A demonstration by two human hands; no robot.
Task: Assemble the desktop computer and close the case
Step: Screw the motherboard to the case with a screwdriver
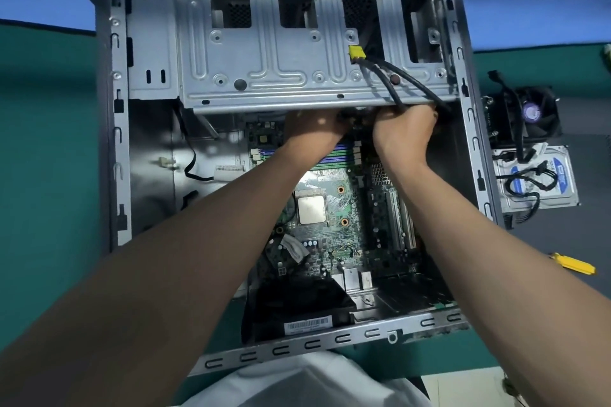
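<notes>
Steel cage [281, 53] edge overhangs left hand [314, 129]; right hand [406, 132] grips cables [390, 82].

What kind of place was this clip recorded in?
Probably a computer repair or assembly bench: an open desktop case with its motherboard exposed lies on a green table, with a loose hard drive and cooler fan beside it.

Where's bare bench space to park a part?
Free: green mat left of the case; dark mat between hard drive and yellow screwdriver. Crowded: around the fan; under drive cage, where left hand reaches and right hand grips black cables.
</notes>
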